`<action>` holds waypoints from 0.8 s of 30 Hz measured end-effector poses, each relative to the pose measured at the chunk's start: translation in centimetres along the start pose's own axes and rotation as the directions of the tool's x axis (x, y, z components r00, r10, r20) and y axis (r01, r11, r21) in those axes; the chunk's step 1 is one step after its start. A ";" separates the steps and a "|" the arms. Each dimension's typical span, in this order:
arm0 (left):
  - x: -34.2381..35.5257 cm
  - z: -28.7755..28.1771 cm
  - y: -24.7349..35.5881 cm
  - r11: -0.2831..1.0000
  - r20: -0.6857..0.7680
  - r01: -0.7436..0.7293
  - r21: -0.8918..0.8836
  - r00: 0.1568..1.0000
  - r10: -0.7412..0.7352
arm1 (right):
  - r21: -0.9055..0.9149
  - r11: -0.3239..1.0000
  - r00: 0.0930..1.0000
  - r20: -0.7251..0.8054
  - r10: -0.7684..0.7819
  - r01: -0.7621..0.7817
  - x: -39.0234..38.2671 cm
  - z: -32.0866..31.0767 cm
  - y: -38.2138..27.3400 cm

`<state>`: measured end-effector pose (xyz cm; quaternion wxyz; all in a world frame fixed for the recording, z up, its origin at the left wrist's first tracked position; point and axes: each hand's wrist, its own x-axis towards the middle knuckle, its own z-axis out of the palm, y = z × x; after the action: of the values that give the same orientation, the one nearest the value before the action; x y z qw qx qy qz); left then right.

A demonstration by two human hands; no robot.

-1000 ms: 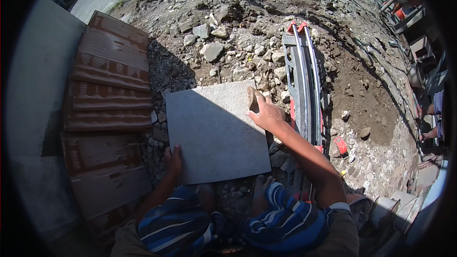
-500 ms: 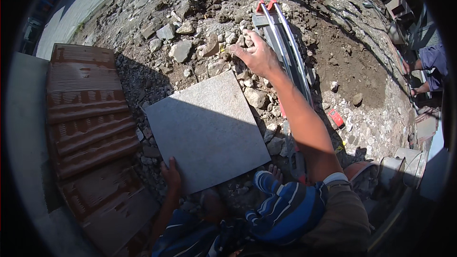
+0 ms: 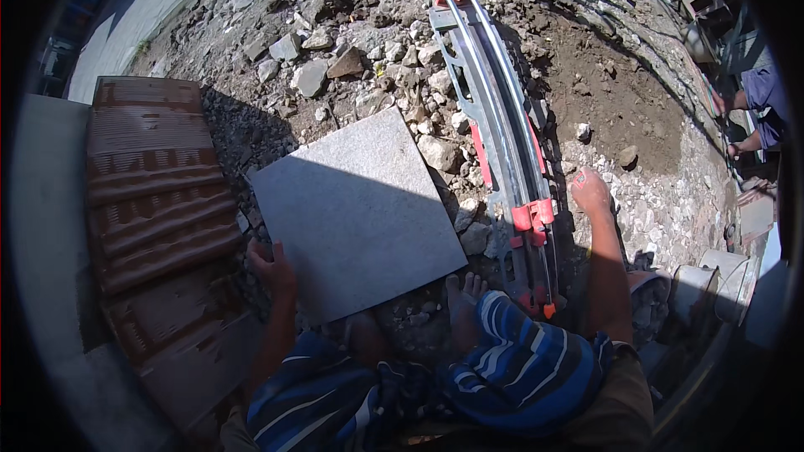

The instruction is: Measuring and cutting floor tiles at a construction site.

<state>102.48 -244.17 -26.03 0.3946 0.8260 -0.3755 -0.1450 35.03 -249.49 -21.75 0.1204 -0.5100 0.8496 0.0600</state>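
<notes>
Here our left hand [image 3: 270,266] grips the near left edge of the grey tile [image 3: 358,211], fingers curled under it, so the tile lies tilted on the rubble beside the stacked bricks [image 3: 159,201]. Our right hand [image 3: 590,192] hangs open and empty over the stones, just right of the tile cutter [image 3: 501,142], touching nothing we can make out. The tile is not on the cutter yet; it sits just left of the rails, uncut as far as we can see. Half a second ago the right hand held the tile's far corner; now it has let go and swung across the cutter, leaving the left hand alone on the tile.
</notes>
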 end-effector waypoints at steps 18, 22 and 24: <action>-3.4 4.3 18.2 0.480 0.772 0.622 -0.618 0.595 0.223 | 0.831 0.389 0.556 0.118 -0.823 0.399 -15.1 -6.0 -38.0; 1.5 1.7 12.3 0.613 0.842 0.621 -0.488 0.520 0.144 | 0.886 0.441 0.379 0.460 -0.803 -0.140 -14.6 -4.0 -42.4; 3.2 -1.1 11.1 0.925 0.871 0.198 -0.325 0.443 0.212 | 0.813 0.561 0.224 0.583 -0.781 -0.158 -14.0 -2.9 -43.5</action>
<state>99.55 -250.44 -16.69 0.2892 0.5284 -0.4941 -0.6269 79.23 -258.76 -14.33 0.7927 -0.4551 0.4037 -0.0387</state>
